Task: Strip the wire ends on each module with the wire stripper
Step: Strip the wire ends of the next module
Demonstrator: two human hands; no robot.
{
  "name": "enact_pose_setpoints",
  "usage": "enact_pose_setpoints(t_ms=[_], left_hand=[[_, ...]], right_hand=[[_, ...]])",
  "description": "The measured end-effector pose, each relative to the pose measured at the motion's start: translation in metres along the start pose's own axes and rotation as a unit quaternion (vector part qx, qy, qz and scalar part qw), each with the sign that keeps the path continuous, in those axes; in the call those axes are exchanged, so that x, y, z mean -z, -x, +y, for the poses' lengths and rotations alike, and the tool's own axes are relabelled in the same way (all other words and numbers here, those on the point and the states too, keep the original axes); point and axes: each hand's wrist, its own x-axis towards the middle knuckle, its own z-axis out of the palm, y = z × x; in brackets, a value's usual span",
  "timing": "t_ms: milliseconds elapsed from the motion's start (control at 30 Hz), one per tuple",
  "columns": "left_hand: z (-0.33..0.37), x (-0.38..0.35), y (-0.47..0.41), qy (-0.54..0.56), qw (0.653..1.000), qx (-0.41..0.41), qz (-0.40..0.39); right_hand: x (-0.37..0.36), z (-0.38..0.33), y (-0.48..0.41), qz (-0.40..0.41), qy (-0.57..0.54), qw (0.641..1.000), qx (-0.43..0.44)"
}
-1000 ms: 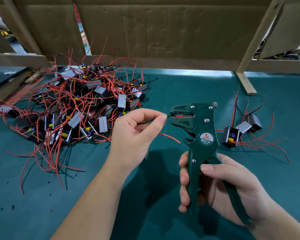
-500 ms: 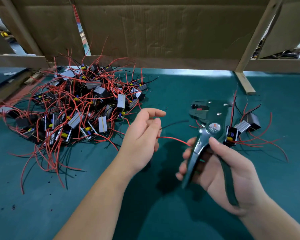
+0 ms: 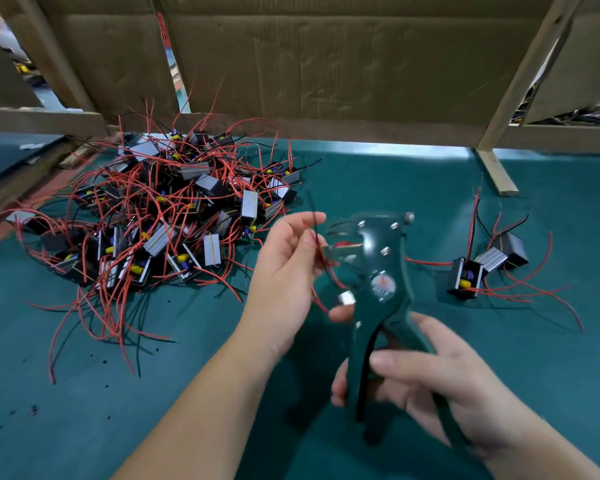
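The green wire stripper (image 3: 378,258) is held upright at near centre above the tabletop (image 3: 118,427), the grip of the right hand (image 3: 440,386) closed round its handles; its round label (image 3: 383,288) is blurred, and no writing can be read. A thin black wire (image 3: 313,223) is pinched in the grip of the left hand (image 3: 284,271), just left of the stripper's head; a small silvery module (image 3: 346,299) is seen blurred below. A pile of modules (image 3: 174,216) is heaped at far left, and a few modules (image 3: 485,268) lie apart at right.
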Motion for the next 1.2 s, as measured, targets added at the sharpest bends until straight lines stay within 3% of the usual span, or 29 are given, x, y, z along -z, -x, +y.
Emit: enact_pose_setpoints(t_ms=[33,67,133,267,333,433,600,700,800,900,1000,1133,1200], left_hand=[[-0.001,0.007,-0.003,-0.138,0.987,-0.079,0.027],[-0.003,0.015,-0.006,-0.27,0.95,-0.144,0.052],[-0.005,0.032,-0.011,-0.453,0.865,-0.184,0.11],[-0.002,0.053,-0.017,-0.638,0.741,-0.008,0.212],[-0.002,0.06,-0.017,-0.669,0.712,0.03,0.209],[-0.002,0.064,-0.018,-0.684,0.702,0.037,0.195],[-0.007,0.057,-0.017,-0.713,0.677,0.08,0.164],[-0.005,0.054,-0.017,-0.701,0.691,0.066,0.164],[0.0,0.051,-0.018,-0.627,0.754,0.034,0.195],[0.001,0.052,-0.018,-0.553,0.794,-0.105,0.229],[0.003,0.054,-0.018,-0.489,0.812,-0.23,0.218],[0.008,0.046,-0.018,-0.332,0.841,-0.354,0.237],[0.008,0.039,-0.016,-0.238,0.866,-0.363,0.249]], right_hand=[[0.002,-0.003,-0.001,0.044,-0.006,0.999,0.018],[0.008,-0.007,-0.001,0.085,0.002,0.996,0.037],[0.022,-0.02,0.001,0.155,0.029,0.985,0.069],[0.046,-0.04,0.009,0.245,0.073,0.96,0.118],[0.053,-0.042,0.011,0.287,0.115,0.941,0.137],[0.055,-0.041,0.011,0.305,0.151,0.926,0.164],[0.052,-0.036,0.007,0.24,0.123,0.944,0.189],[0.049,-0.031,0.001,0.182,0.067,0.97,0.15],[0.05,-0.028,-0.007,0.22,0.031,0.971,0.094],[0.057,-0.029,-0.01,0.275,0.015,0.957,0.096],[0.064,-0.032,-0.01,0.318,0.029,0.938,0.133],[0.063,-0.035,-0.008,0.29,-0.001,0.946,0.147],[0.059,-0.034,-0.007,0.272,-0.017,0.952,0.142]])
